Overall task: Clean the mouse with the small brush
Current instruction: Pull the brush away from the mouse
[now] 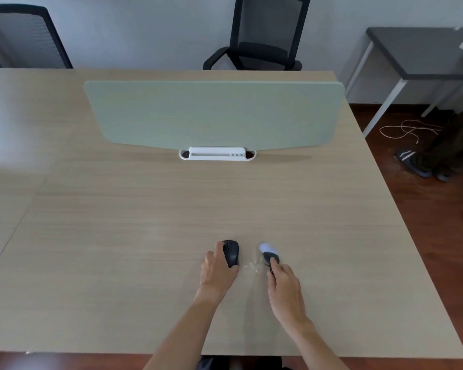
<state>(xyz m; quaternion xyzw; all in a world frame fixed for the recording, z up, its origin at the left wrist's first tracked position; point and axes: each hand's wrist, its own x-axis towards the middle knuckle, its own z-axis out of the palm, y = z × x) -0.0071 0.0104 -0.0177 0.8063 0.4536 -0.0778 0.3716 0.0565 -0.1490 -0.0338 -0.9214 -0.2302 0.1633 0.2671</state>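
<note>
A black computer mouse (pixel 231 251) rests on the light wooden desk (pixel 145 222), near the front middle. My left hand (pixel 217 268) wraps around its left side and rear, gripping it. To the right lies a small brush (pixel 269 252) with a dark handle and pale bristles pointing away from me. My right hand (pixel 284 283) has its fingertips closed on the brush's dark handle. A small clear scrap of plastic wrap (pixel 253 266) lies on the desk between the two hands.
A pale green divider panel (pixel 214 113) stands across the desk's back half in a white clamp tray (pixel 217 154). Two black mesh chairs (pixel 265 36) stand beyond the desk. To the right are a dark side table (pixel 422 52), floor cables and someone's sandalled foot (pixel 412 161).
</note>
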